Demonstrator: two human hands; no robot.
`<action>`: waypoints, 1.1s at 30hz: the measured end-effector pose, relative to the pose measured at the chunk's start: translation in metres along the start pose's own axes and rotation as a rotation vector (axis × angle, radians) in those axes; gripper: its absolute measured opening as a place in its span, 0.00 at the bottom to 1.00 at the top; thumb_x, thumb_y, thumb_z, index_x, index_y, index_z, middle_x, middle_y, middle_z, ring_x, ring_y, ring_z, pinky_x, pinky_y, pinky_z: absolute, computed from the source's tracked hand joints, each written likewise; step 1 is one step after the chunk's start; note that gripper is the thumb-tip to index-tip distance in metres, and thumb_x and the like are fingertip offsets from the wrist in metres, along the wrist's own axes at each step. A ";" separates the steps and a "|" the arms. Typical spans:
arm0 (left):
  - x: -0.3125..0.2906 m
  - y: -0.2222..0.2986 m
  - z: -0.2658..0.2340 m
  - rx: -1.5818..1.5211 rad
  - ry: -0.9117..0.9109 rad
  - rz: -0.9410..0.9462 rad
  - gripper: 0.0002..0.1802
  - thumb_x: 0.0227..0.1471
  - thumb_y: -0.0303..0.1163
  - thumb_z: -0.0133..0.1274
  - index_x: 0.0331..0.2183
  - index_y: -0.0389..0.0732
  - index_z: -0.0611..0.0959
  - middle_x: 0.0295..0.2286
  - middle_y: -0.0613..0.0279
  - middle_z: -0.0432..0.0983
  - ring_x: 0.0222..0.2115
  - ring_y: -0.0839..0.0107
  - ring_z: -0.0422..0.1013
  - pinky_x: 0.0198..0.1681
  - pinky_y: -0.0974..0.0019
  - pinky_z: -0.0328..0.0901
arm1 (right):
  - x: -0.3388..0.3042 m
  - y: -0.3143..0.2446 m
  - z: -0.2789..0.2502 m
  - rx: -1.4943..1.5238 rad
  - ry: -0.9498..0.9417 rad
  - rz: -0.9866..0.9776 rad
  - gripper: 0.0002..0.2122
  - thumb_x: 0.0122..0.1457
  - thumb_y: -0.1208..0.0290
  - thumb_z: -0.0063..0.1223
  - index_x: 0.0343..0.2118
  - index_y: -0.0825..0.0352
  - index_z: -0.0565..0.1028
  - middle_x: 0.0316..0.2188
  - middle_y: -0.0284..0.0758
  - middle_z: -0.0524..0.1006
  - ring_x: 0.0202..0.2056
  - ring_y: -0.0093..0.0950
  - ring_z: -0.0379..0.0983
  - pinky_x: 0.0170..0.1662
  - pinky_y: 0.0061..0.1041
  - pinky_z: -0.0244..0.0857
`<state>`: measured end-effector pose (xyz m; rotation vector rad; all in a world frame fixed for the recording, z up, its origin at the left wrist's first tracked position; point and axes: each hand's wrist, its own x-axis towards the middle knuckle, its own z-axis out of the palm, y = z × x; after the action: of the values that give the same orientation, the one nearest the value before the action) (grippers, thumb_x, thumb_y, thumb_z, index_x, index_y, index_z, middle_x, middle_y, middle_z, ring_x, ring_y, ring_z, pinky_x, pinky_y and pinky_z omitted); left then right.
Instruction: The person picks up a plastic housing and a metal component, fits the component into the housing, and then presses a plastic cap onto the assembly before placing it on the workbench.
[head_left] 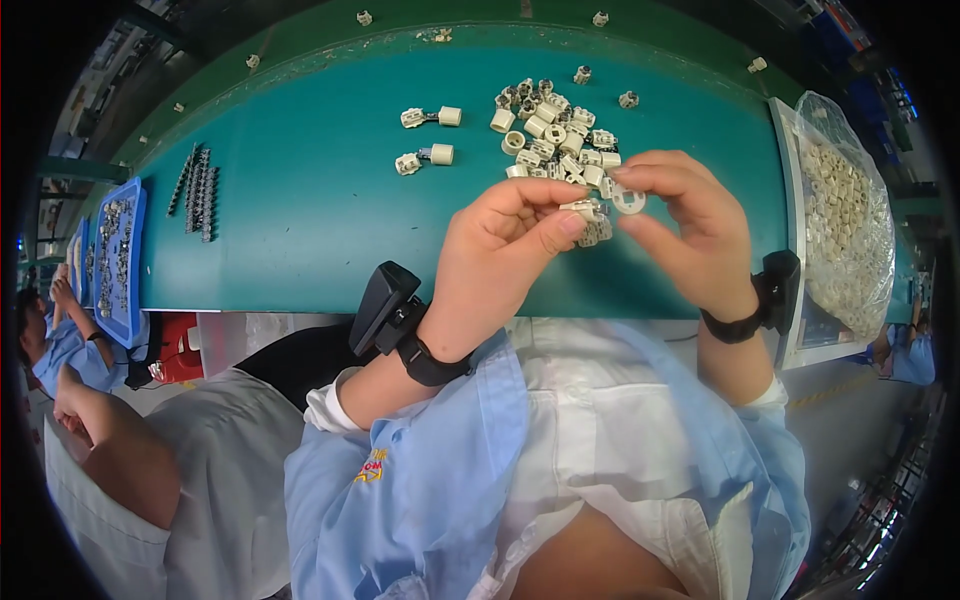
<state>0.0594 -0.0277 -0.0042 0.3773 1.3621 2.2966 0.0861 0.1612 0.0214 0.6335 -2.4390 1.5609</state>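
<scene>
Left hand (510, 245), right hand (690, 225) raised together, fingertips pinched.

A clear plastic bag (850, 215) full of small cream parts sits at the table's right end. No labels, signs or screens show.

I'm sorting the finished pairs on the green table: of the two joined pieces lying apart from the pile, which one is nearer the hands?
The lower pair, lying left of the pile. The other pair sits farther up the table, away from the left hand.
</scene>
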 end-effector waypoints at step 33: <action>-0.003 -0.002 -0.002 0.563 -0.071 0.422 0.13 0.39 0.12 0.50 0.32 0.34 0.73 0.35 0.55 0.67 0.38 0.69 0.66 0.41 0.71 0.63 | -0.011 -0.002 0.012 0.383 0.165 0.160 0.11 0.49 0.80 0.51 0.38 0.73 0.71 0.32 0.34 0.72 0.29 0.16 0.67 0.31 0.12 0.62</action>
<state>0.0614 -0.0298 -0.0066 0.9946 2.0399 2.1300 0.0974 0.1526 0.0142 0.3506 -2.1321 2.0794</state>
